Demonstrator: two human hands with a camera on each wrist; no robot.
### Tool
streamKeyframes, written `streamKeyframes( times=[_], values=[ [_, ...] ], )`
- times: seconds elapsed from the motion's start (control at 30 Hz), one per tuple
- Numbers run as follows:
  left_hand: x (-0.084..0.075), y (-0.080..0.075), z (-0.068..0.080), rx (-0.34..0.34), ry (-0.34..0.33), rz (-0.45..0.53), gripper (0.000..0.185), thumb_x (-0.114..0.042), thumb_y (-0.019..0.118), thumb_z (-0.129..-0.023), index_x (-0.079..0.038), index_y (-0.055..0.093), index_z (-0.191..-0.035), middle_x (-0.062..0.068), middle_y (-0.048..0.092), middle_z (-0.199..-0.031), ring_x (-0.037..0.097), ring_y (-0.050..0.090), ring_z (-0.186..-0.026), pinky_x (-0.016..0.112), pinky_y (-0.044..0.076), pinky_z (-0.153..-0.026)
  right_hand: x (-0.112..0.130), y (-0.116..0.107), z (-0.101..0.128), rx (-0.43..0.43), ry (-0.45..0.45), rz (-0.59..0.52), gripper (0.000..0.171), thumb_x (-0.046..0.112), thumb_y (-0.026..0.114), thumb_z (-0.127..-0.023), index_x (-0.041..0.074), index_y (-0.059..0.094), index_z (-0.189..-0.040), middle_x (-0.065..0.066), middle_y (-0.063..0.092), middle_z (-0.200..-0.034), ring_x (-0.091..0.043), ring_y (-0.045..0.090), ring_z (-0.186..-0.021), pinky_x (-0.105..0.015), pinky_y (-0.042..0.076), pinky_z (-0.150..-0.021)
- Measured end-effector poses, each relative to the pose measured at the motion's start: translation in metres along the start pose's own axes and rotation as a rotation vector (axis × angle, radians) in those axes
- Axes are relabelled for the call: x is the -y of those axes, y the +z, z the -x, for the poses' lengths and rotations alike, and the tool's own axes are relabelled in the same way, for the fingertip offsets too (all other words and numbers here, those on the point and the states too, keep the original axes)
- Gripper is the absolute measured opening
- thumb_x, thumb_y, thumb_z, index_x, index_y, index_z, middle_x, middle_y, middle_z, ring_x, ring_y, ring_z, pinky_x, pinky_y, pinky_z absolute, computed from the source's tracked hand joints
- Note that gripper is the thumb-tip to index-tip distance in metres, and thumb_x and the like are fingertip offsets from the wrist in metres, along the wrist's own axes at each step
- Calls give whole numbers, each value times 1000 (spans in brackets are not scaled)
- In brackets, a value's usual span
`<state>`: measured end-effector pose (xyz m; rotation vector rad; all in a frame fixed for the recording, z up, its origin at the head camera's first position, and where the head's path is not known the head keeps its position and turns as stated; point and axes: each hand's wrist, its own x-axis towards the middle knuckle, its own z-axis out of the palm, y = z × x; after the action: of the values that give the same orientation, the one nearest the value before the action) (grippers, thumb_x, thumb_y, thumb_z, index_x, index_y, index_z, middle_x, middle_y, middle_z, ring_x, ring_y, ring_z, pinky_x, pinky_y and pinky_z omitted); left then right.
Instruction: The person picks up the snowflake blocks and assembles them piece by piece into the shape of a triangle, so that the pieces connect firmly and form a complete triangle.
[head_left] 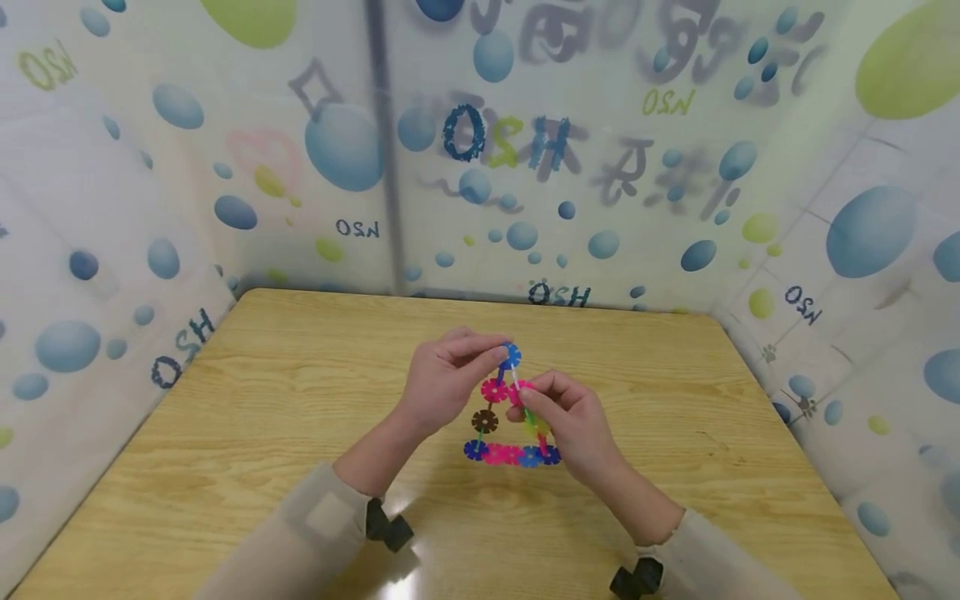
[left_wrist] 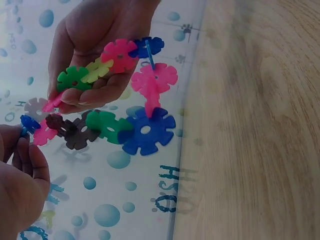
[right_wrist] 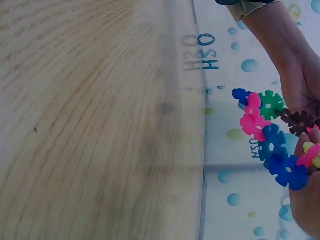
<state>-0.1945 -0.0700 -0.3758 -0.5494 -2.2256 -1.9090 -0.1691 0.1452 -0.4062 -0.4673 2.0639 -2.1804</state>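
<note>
Several notched plastic snowflake discs are linked into a roughly triangular loop, held up above the table. At its top, my left hand (head_left: 442, 379) pinches a blue disc (head_left: 512, 356) between thumb and fingers. My right hand (head_left: 577, 421) grips the loop's right side near a pink disc (head_left: 519, 392), its fingers covering part of it. Close to both fingertips is a whitish disc (left_wrist: 36, 107). Down the left side run a pink disc (head_left: 493, 390) and a brown disc (head_left: 484, 422). Pink and blue discs form the bottom, with a dark blue disc (head_left: 476, 450) at the left corner.
Below the hands lies a wood-grain table (head_left: 300, 375). Pale curtains (head_left: 480, 242) printed with blue and green spots and letters stand around its back and sides. Both wrists wear dark straps with black blocks (head_left: 388, 525).
</note>
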Motion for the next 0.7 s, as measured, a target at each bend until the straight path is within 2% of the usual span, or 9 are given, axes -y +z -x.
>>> streamKeyframes(
  times=[0.2, 0.37, 0.57, 0.7],
  values=[
    [0, 0, -1, -28, -16, 7, 22, -21, 77, -105, -12, 84, -124, 7, 74, -101, 23, 58, -86, 22, 48, -66, -1, -3, -2, -33, -4, -2, 17, 21, 66, -112, 6, 72, -107, 3, 81, -94, -14, 80, -91, -32, 65, -97],
    [-1, 1, -2, -22, -17, 10, 23, -21, 77, -105, -11, 84, -124, 8, 75, -103, 24, 59, -87, 23, 50, -67, -3, -5, -2, -47, -15, -8, 12, 18, 67, -111, 11, 74, -103, 4, 81, -93, -13, 80, -89, -32, 66, -94],
    [-1, 1, -3, -23, -16, 16, 21, -21, 76, -106, -12, 85, -123, 8, 74, -99, 23, 56, -83, 23, 44, -64, 0, -4, -2, -46, -44, -6, 17, 16, 67, -111, 0, 72, -105, 5, 81, -92, -11, 78, -90, -30, 65, -95],
    [-1, 2, -2, -26, -27, 40, 21, -21, 75, -106, -12, 85, -123, 5, 73, -98, 20, 56, -83, 23, 46, -66, 2, -3, -2, -37, -63, 42, 21, 14, 67, -110, -7, 69, -109, 5, 80, -92, -11, 77, -91, -29, 65, -94]
  ],
)
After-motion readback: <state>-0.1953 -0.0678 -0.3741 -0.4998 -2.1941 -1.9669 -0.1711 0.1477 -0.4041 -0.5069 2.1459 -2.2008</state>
